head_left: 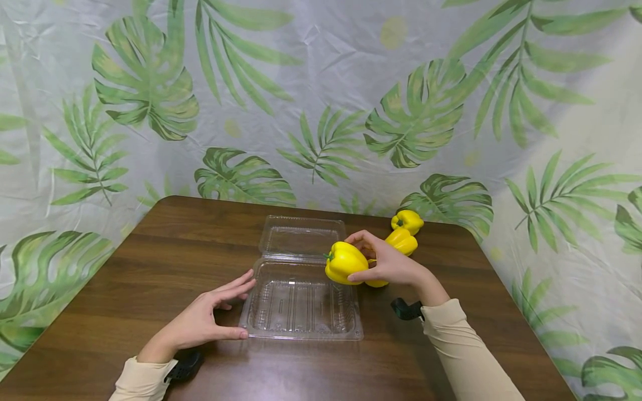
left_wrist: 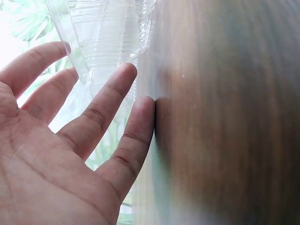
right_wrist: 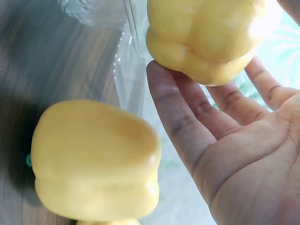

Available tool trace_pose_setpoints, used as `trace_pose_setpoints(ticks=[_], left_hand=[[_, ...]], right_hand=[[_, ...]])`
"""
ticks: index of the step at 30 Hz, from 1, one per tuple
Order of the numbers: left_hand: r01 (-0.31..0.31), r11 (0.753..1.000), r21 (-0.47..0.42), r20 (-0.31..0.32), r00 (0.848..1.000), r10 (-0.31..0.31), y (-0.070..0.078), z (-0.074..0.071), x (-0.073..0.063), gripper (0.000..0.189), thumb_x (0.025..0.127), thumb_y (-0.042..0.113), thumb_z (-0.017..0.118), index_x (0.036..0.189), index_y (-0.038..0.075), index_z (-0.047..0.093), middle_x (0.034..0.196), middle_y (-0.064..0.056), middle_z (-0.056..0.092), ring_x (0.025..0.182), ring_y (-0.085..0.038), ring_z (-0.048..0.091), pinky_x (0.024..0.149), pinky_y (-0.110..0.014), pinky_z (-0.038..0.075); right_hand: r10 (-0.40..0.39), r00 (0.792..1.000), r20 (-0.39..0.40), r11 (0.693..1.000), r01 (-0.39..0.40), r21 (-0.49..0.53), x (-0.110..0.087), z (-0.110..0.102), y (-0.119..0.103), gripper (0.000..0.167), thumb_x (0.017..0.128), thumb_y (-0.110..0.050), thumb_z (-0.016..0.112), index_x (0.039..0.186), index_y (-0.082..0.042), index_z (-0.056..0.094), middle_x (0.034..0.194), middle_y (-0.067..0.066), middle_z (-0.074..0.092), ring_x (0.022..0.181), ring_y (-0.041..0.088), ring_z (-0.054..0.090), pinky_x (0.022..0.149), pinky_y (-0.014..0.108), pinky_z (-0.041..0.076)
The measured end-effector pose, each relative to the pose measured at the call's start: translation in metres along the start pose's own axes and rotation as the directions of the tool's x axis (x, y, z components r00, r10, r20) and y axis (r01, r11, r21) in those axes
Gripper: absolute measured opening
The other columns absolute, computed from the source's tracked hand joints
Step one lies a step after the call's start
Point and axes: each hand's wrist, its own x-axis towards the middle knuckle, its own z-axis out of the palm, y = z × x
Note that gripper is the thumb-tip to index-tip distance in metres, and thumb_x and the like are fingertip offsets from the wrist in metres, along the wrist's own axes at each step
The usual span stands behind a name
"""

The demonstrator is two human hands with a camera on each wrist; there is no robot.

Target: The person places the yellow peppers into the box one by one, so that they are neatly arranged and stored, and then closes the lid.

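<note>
Yellow pepper (head_left: 346, 263) held in my right hand (head_left: 385, 260), near tray (head_left: 301, 312). Left hand (head_left: 203, 316) spread wide at tray's edge.

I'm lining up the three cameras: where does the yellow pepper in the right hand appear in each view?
Head: the yellow pepper is just right of centre, below mid-height, in the right hand.
Left wrist: not in the picture.
Right wrist: at the top, right of centre, cut off by the top edge.
Shared landmark: the clear plastic box, partly seen in both wrist views.
</note>
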Motion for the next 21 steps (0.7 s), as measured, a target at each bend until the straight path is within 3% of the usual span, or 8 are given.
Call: trace_pose_setpoints(ticks=[6,11,21], left_hand=[[0.000,1.000,0.003,0.001,1.000,0.000,0.000,0.000,0.000,0.090,0.083,0.033,0.095,0.159,0.008,0.053,0.173,-0.015,0.039,0.128,-0.003,0.064,0.095,-0.034,0.057],[-0.017,1.000,0.004,0.000,1.000,0.017,0.002,0.000,0.000,0.089,0.083,0.031,0.095,0.159,0.008,0.053,0.173,-0.015,0.040,0.127,-0.005,0.064,0.094,-0.035,0.058],[0.001,1.000,0.014,0.001,1.000,-0.001,0.002,-0.001,0.000,0.091,0.083,0.034,0.095,0.159,0.008,0.053,0.173,-0.016,0.040,0.128,-0.005,0.065,0.095,-0.034,0.057]], right_hand=[[0.004,1.000,0.030,1.000,-0.003,-0.018,0.008,0.005,-0.005,0.071,0.090,-0.023,0.089,0.146,-0.016,0.047,0.135,0.009,0.064,0.117,0.026,0.065,0.104,0.049,0.052],[-0.008,0.998,0.057,0.999,0.011,-0.047,0.015,0.005,-0.005,0.077,0.092,-0.023,0.087,0.156,-0.012,0.044,0.142,0.012,0.064,0.119,0.025,0.065,0.106,0.051,0.052],[0.019,0.994,0.110,0.995,-0.009,-0.096,0.029,0.006,-0.014,0.076,0.090,-0.027,0.089,0.155,-0.019,0.051,0.138,0.008,0.067,0.120,0.025,0.067,0.105,0.047,0.056]])
